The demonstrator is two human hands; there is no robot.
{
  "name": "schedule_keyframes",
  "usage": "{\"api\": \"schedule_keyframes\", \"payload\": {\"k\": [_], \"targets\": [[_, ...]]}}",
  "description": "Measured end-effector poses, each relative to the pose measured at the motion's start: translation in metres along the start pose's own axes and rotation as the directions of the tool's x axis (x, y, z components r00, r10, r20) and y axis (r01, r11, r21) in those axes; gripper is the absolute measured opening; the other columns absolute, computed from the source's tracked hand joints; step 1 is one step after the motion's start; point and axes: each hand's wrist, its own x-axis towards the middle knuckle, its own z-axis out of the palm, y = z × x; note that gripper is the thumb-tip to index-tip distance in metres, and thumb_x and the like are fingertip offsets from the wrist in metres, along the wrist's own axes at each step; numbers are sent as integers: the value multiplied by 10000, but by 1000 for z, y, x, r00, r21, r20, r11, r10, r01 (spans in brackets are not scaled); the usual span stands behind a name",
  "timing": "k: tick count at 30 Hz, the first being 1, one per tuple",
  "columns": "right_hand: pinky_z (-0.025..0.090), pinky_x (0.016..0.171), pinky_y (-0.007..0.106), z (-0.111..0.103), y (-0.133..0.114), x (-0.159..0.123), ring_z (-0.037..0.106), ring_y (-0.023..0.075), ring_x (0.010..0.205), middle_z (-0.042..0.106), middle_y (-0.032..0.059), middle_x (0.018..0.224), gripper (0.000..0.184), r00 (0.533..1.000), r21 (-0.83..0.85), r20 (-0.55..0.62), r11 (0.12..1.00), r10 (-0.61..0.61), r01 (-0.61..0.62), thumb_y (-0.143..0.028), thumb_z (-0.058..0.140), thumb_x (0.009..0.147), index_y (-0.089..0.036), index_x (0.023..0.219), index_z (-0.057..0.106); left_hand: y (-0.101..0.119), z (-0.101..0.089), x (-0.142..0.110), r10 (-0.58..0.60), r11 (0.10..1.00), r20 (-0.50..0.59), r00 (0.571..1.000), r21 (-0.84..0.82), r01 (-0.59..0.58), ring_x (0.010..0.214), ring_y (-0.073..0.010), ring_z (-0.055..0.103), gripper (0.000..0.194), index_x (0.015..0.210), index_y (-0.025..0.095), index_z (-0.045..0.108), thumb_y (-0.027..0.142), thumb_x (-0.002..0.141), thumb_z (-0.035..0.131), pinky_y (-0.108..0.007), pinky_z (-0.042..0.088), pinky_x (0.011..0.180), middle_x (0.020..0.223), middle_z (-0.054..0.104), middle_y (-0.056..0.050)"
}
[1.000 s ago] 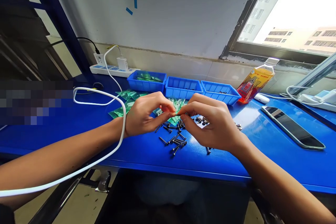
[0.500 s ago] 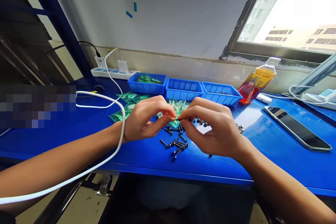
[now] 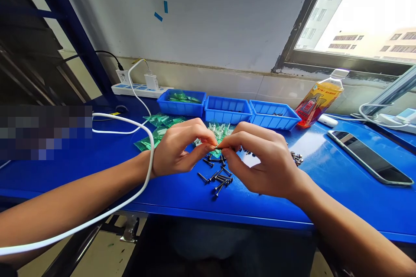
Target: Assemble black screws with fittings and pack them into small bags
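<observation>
Over the middle of the blue table, my left hand [image 3: 183,145] and my right hand [image 3: 264,156] meet fingertip to fingertip. Each is closed in a pinch of thumb and forefinger. Between them shows a thin dark piece that looks like a screw [image 3: 222,148], mostly covered by my right fingers. What my left fingertips pinch at its end is too small to make out. Loose black screws [image 3: 222,178] lie on the table below the hands. Behind the fingertips is a pile of green and clear plastic anchors [image 3: 218,130], partly hidden.
Three blue bins [image 3: 228,117] line the wall; the left one holds green packets. More green packets [image 3: 159,120] lie left of my hands, small metal parts [image 3: 297,159] to the right. A white cable [image 3: 150,156] crosses over my left forearm. A bottle [image 3: 320,99] and a phone [image 3: 370,158] stand and lie rightward.
My fingertips have shifted very slightly to the left, still pinched together. The thin dark piece between them shows a little differently. The things on the table stay as they were.
</observation>
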Motion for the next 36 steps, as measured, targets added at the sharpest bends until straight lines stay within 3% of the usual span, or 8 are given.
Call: {"api": "schedule_keyframes", "payload": {"k": [36], "targets": [[393, 535, 202, 8, -1, -3, 489, 74, 546, 572, -20, 615, 112, 999, 29, -12, 999, 38, -37, -106, 476, 823, -169, 789, 562, 2, 3, -1, -38, 998, 15, 999, -41, 38, 629, -108, 512, 66, 873, 201, 486, 220, 918, 442, -231, 468, 582, 679, 544, 9]]}}
